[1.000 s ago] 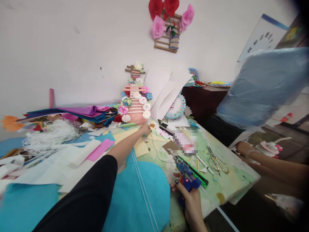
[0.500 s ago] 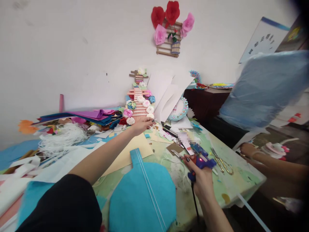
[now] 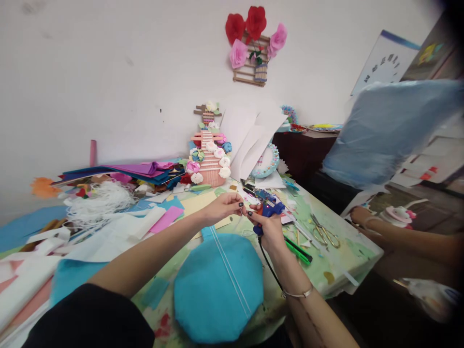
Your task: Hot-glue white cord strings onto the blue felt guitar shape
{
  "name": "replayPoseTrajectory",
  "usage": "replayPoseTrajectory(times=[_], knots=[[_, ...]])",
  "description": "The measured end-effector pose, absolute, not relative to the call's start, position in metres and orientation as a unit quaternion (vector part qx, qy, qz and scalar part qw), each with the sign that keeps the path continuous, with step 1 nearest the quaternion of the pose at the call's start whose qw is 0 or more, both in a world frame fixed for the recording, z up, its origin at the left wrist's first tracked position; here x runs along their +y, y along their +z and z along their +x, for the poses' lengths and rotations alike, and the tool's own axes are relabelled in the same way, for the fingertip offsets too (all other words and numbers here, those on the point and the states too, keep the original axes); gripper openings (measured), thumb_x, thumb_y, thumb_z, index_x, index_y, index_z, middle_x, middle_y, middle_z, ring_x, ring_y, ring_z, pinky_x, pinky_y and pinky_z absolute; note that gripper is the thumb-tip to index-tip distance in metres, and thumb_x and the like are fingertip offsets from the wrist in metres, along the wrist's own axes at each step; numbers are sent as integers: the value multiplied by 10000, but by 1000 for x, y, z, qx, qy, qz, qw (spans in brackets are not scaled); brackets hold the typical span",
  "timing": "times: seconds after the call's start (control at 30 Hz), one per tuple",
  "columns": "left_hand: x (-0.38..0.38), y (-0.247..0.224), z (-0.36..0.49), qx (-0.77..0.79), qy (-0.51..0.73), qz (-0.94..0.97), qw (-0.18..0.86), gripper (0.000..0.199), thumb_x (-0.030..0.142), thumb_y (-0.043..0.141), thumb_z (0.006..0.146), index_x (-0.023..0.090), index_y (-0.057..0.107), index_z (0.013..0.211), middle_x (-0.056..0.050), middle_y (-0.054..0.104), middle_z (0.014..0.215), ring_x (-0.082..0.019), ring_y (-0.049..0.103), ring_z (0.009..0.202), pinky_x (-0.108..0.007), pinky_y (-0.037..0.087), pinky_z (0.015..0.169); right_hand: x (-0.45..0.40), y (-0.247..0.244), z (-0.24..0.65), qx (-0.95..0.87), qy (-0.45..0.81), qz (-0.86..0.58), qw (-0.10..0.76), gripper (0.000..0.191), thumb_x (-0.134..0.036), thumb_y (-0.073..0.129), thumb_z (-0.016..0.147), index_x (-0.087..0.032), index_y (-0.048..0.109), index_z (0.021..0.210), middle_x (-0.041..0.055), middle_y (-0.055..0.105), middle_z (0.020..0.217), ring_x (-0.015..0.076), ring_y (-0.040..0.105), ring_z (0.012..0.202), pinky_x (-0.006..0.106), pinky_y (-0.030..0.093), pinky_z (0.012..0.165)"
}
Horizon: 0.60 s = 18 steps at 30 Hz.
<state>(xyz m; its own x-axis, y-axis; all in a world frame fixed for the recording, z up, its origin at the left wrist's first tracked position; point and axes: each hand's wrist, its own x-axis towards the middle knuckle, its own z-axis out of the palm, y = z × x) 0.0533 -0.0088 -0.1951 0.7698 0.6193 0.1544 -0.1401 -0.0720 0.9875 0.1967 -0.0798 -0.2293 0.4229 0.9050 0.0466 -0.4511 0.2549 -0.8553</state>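
My right hand is wrapped around a blue hot glue gun with a small red light and a black cord. Close against its fingertips, my left hand is pinched; whatever it holds is too small to name. Below both hands lies a turquoise, rounded lute-shaped piece with two thin white strings running down it. A finished-looking pink lute covered in paper flowers leans on the wall behind.
Gold-handled scissors and a green utility knife lie to the right. White cord and coloured sheets are heaped on the left. Another person's arm is at the far right, near a blue plastic-wrapped object.
My left hand has come from near the flowered lute down and right to meet my right hand. The right hand has moved up and left with the glue gun.
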Motion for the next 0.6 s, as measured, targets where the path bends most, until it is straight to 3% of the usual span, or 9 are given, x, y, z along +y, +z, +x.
replayPoseTrajectory(times=[0.17, 0.33, 0.5, 0.6], knots=[[-14, -195, 45, 150, 290, 626, 709, 291, 302, 749, 763, 132, 521, 823, -48, 651, 777, -174, 646, 822, -315, 458, 783, -77, -230, 204, -281, 479, -427, 713, 315, -134, 808, 453, -161, 606, 693, 12, 693, 786, 130, 654, 654, 247, 529, 648], [-17, -193, 38, 97, 300, 603, 733, 236, 278, 691, 820, 125, 514, 793, -34, 609, 730, -165, 632, 763, -329, 471, 768, -80, -229, 198, -310, 553, -402, 661, 341, -176, 815, 455, -169, 625, 738, 68, 713, 940, 185, 678, 689, 315, 549, 630], [-18, -194, 29, 98, 307, 591, 739, 220, 256, 700, 810, 129, 520, 806, -10, 576, 678, -175, 646, 746, -315, 462, 750, -82, -231, 195, -328, 553, -391, 659, 364, -80, 797, 416, -186, 612, 711, 15, 711, 849, 120, 631, 596, 230, 498, 540], [-19, -194, 22, 100, 313, 584, 742, 220, 241, 712, 799, 128, 523, 814, -3, 568, 665, -172, 646, 749, -293, 452, 735, -79, -230, 198, -336, 552, -388, 658, 347, -71, 780, 433, -182, 627, 723, 17, 703, 784, 134, 644, 632, 212, 485, 527]])
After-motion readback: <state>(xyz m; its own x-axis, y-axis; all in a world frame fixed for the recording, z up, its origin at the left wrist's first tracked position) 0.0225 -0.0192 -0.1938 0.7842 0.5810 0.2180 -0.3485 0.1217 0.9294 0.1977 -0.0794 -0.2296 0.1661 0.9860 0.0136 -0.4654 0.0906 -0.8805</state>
